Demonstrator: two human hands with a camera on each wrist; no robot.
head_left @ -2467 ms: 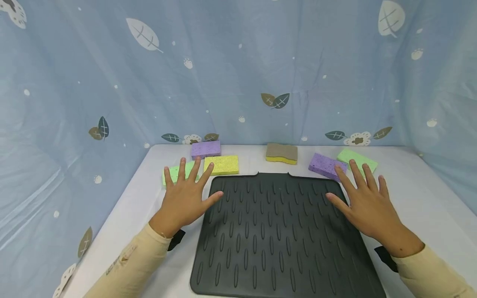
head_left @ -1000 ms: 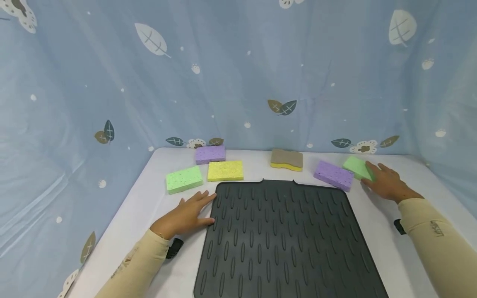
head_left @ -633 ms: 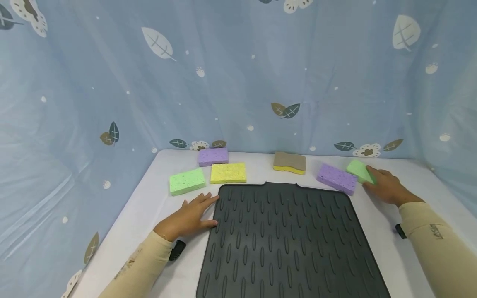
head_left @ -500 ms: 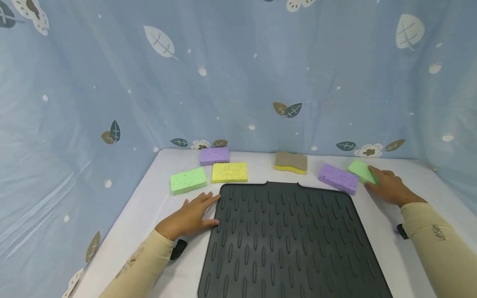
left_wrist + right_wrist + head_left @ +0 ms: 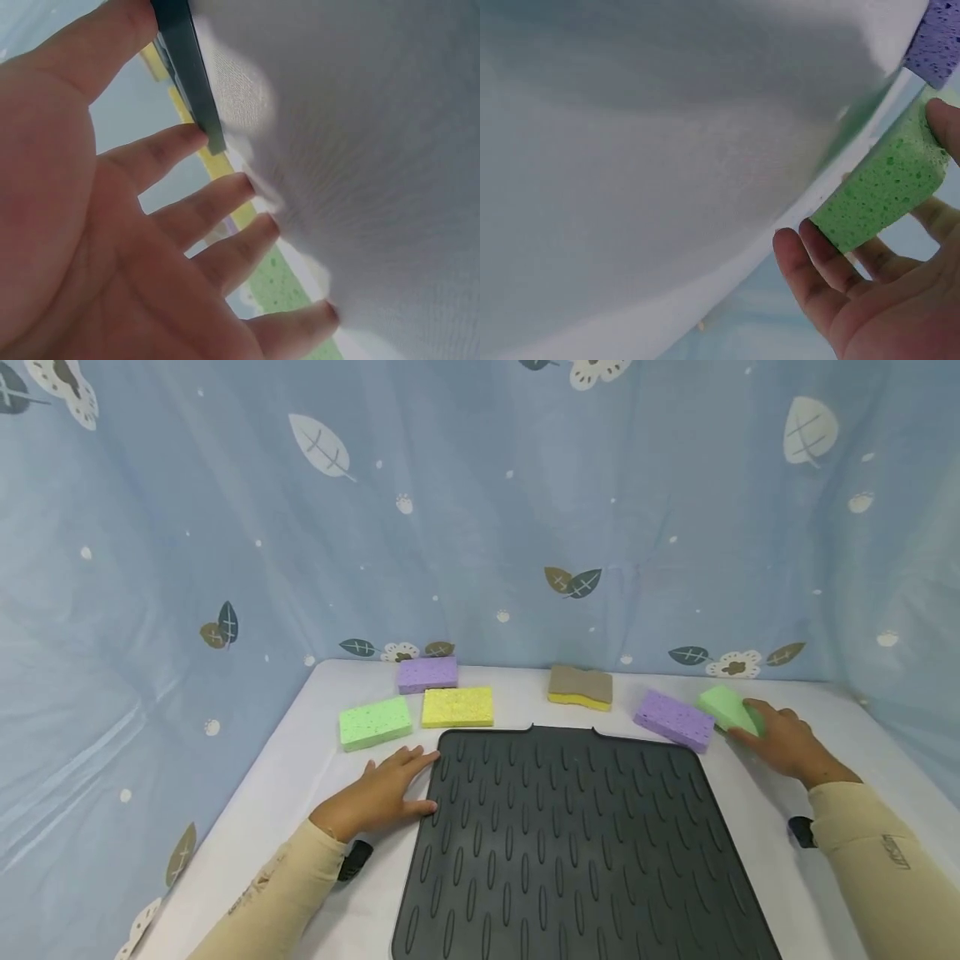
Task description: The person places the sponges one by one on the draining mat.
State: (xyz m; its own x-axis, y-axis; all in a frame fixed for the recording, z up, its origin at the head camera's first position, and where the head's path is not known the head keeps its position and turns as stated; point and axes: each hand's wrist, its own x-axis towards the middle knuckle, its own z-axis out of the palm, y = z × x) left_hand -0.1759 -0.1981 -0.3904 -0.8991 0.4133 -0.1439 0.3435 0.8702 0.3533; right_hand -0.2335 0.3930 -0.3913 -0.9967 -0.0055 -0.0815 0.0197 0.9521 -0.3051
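My right hand (image 5: 785, 743) grips the light green sponge (image 5: 885, 184) at the far right, with the thumb on one side and fingers on the other. In the right wrist view, the sponge is tilted and appears slightly off the white table. A purple sponge (image 5: 674, 720) lies just left of it. My left hand (image 5: 378, 799) rests with spread fingers at the left edge of a dark ribbed mat (image 5: 570, 843). Its thumb and index finger touch that edge in the left wrist view. Ahead of this hand lie a green sponge (image 5: 376, 724) and a yellow sponge (image 5: 457, 707).
Behind the yellow sponge, another purple sponge (image 5: 427, 675) lies by the curtain. A brown-topped yellow sponge (image 5: 580, 687) sits beyond the mat's notched far edge. The blue leaf-print curtain (image 5: 480, 510) stands at the back and left of the white table (image 5: 300, 760).
From above the mat, my right hand went out to the right-hand green sponge and took hold of it. My left hand came down to the mat's left edge. The view shifted slightly.
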